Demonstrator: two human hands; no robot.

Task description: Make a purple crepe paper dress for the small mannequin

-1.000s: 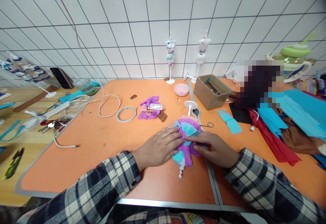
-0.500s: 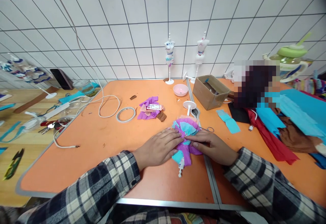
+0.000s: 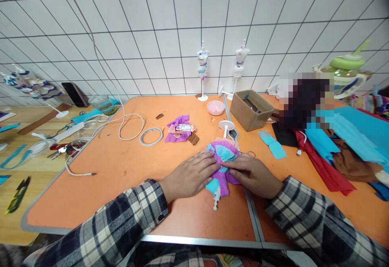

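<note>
Clearly, the left hand [image 3: 190, 174] stretches palm-down onto the ruffled dress [image 3: 224, 152].

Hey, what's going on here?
Someone in plaid sleeves has both hands on a small dress form in ruffled purple and blue material, lying on the orange table with its neck end towards them. The left hand rests over one side; the right hand's fingertips touch the other. Beyond, two small white dress forms stand by the tiled wall, behind a pink bowl.
</note>
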